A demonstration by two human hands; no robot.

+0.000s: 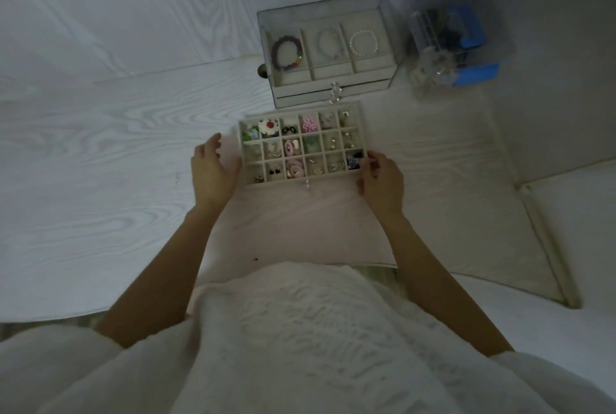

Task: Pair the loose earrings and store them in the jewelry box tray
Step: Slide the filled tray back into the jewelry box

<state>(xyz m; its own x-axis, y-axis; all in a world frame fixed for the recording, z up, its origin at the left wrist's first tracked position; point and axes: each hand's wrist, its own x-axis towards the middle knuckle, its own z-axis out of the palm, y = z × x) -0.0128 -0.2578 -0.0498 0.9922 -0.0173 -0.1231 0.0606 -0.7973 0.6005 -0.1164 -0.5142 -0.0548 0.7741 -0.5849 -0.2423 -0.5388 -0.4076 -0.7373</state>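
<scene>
Velvet-lined tray [361, 143]: right hand [380, 180] grip grasping its corner, left hand [213, 170] released.

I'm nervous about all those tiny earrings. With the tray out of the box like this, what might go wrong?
The right hand grips the tray at one corner while the left hand looks open beside it; lifted unevenly, it may tilt and mix pairs. The dim light makes small studs easy to mismatch.

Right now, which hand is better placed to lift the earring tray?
Right. The right hand already grips the tray's near right corner, while the left hand sits open beside its left edge.
</scene>
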